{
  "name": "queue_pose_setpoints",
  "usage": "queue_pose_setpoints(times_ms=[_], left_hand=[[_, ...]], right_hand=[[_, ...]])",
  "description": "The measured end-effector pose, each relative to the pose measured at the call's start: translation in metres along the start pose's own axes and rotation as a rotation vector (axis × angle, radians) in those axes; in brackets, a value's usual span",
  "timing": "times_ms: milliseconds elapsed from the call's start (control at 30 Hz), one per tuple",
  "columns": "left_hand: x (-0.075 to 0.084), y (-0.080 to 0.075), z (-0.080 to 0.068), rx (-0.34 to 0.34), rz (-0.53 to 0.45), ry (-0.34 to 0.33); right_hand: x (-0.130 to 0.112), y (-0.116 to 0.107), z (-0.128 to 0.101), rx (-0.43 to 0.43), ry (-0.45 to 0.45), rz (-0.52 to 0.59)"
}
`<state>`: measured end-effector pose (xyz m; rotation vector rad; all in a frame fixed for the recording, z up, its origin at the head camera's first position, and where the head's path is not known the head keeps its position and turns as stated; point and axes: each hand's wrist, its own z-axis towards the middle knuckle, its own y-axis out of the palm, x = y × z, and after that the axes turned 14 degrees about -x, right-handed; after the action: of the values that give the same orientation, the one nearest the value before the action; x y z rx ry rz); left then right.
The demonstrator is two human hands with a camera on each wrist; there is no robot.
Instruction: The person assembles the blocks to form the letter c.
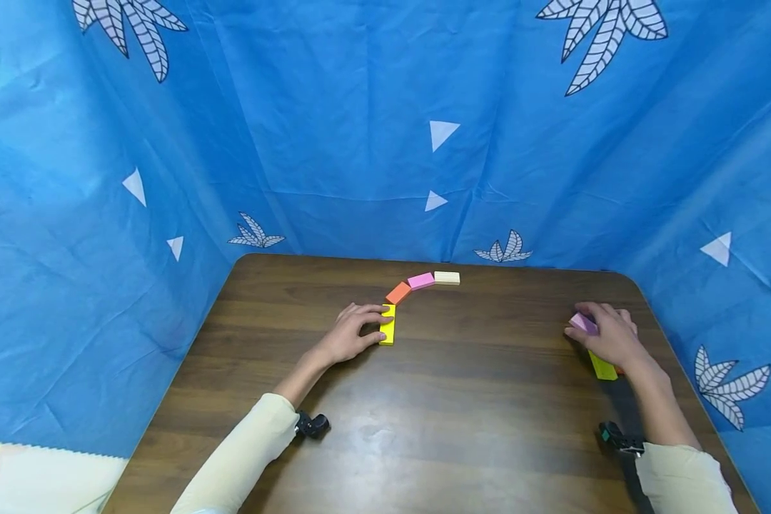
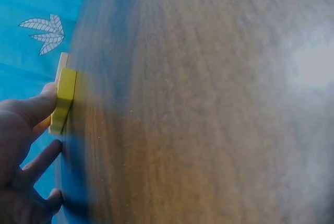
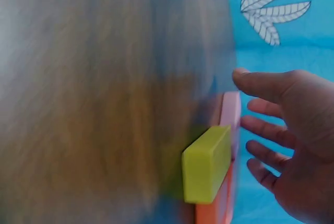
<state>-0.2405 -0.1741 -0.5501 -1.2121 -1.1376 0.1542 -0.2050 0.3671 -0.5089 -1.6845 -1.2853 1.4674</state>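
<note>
My left hand point(image 1: 350, 334) pinches a flat yellow block point(image 1: 388, 330) between thumb and fingers on the wooden table. In the left wrist view the thumb and a finger meet that yellow block point(image 2: 63, 96), other fingers spread away. From its far end a curved row runs: an orange block point(image 1: 397, 293), a pink block point(image 1: 421, 280) and a cream block point(image 1: 447, 278). On the right, my right hand point(image 1: 609, 335) hovers at a light purple block point(image 1: 583, 323), thumb and fingers apart around it. A yellow-green block point(image 3: 206, 166) and an orange block point(image 3: 213, 203) lie beside it, partly hidden under the hand.
The brown wooden table point(image 1: 475, 400) has a glossy patch near its front. A blue curtain point(image 1: 334, 128) with leaf and triangle prints stands along its back and sides. Each wrist wears a black camera point(image 1: 313, 425).
</note>
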Motion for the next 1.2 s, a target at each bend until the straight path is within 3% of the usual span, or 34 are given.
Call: queue_pose_setpoints(times_ms=[433,767,1200], left_hand=[[0.000,0.002,-0.003,-0.015,-0.005,-0.025],[0.004,-0.001,-0.003,-0.008,-0.011,-0.021],[0.003,0.000,-0.003,-0.016,0.000,-0.027]], right_hand=[[0.020,0.011,-0.005,0.056,0.088,-0.045],[0.018,0.014,-0.003,0.135,0.050,-0.061],[-0.010,0.029,0.004,0.187,-0.065,-0.050]])
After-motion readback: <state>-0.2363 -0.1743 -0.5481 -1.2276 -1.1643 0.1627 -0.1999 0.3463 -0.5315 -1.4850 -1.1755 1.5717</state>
